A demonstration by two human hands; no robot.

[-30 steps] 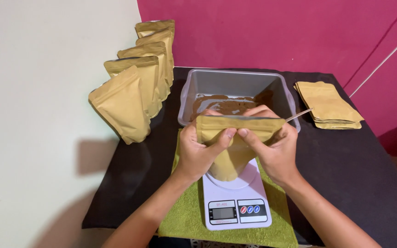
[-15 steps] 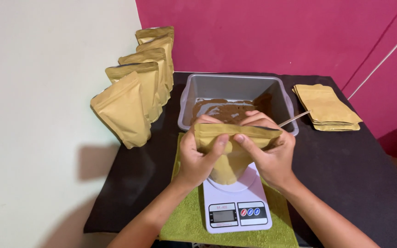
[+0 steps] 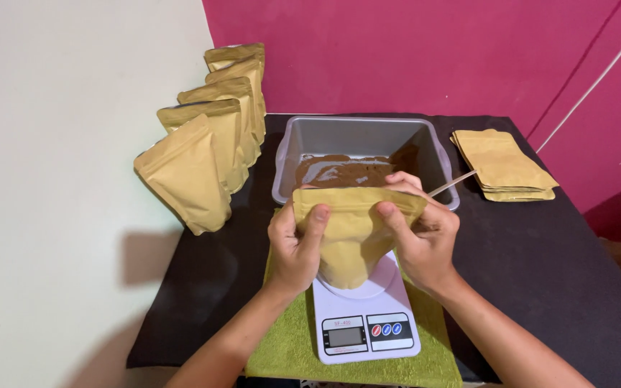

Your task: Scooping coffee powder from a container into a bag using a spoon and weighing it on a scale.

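I have a tan kraft stand-up pouch [image 3: 353, 237] gripped by its top edge in both hands, its rounded bottom resting on the white platform of the small kitchen scale [image 3: 364, 316]. My left hand [image 3: 296, 248] pinches the top left corner, thumb across the front face; my right hand [image 3: 422, 237] clamps the top right corner, fingers curled over the back. The pouch stands roughly upright and looks filled out low down.

The scale is white, with a grey display and coloured round buttons on its near panel, and it sits on a green towel [image 3: 289, 345] that runs to the near edge of the black table [image 3: 562, 287]. Just behind the pouch is a grey rectangular tub [image 3: 361, 133] holding dark brown powder [image 3: 343, 171]; a thin handle [image 3: 454, 183] leans over its right rim.

Along the left table edge stands a row of filled tan pouches [image 3: 213, 136], the nearest one [image 3: 185, 176] tilted and overhanging the edge. At the far right lies a flat stack of empty tan pouches [image 3: 503, 164], well apart from my hands. I cannot make out any label on the pouches.

Bare black tabletop lies open to my right, between the scale and the stack; the left side is narrower, hemmed in by the pouch row.
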